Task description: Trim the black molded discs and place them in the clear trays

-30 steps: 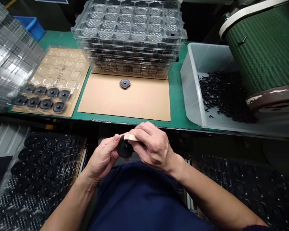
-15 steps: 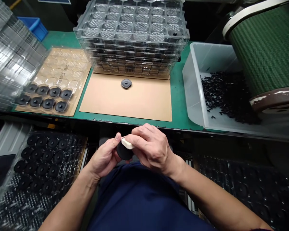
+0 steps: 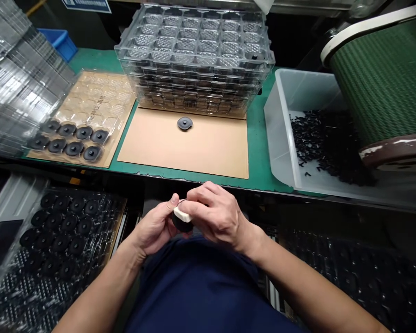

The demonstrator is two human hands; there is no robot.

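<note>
Trays (image 3: 194, 76) stacked at twelve o'clock, translucent bin (image 3: 279, 132) at two, part-filled tray (image 3: 106, 88) at ten, left grip (image 3: 156, 226) holding black disc (image 3: 182, 226), right grip (image 3: 223, 215) pinching white block (image 3: 182, 214) partly hiding it

Gripped disc (image 3: 183, 226): plain black
Pinched block (image 3: 182, 214): off-white, plain
Lone disc (image 3: 185, 123): dark grey
Cardboard sheet (image 3: 183, 153): plain tan
8 tray discs (image 3: 74, 148): dark grey, nearly black
Desk (image 3: 257, 143): green
Stacked blister trays (image 3: 197, 60): clear, a grid of pockets with crosshatched bottoms
Crate (image 3: 63, 45): bright blue
Tub (image 3: 280, 129): translucent greyish white
Small loose parts (image 3: 321, 143): black
Drum-shaped object (image 3: 384, 83): green, finely ribbed weave pattern, cream upper rim, brown lower band scuffed white
Garment (image 3: 201, 289): solid navy blue
</note>
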